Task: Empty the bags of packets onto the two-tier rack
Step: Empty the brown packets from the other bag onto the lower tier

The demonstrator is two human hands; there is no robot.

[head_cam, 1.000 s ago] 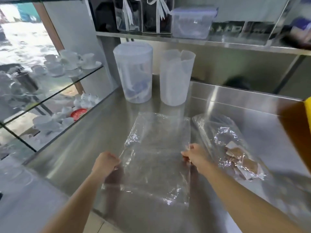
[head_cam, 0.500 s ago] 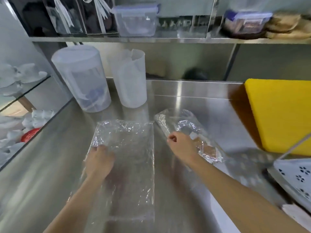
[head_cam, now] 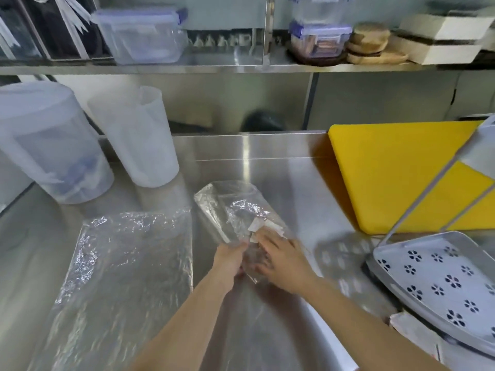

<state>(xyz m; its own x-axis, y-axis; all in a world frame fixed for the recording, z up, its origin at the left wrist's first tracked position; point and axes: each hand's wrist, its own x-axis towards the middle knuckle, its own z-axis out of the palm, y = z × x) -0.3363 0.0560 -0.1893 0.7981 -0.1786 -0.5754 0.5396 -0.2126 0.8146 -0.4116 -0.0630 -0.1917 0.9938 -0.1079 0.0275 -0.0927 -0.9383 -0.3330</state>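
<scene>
Stainless steel covers the table (head_cam: 281,170) and the shelf (head_cam: 214,68) across the top of the frame. Two clear bags lie on the table: a flat bag (head_cam: 128,263) at lower left and, at centre, a bag of packets (head_cam: 227,207). The left hand (head_cam: 230,261) has its grip curled round that bag's near end. The right hand (head_cam: 284,263) lies on it, fingers towards the packets (head_cam: 265,226); I cannot tell whether its grip holds anything. Two cloudy jugs (head_cam: 51,145) stand at upper left. One yellow board (head_cam: 388,170) and one rack (head_cam: 428,266) sit at right.

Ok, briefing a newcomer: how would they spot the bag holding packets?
On the steel counter, left of the yellow board, lie two clear bags. The small bag, between left hand and right hand, is crumpled with pale packets inside; the large bag lies flat.
</scene>
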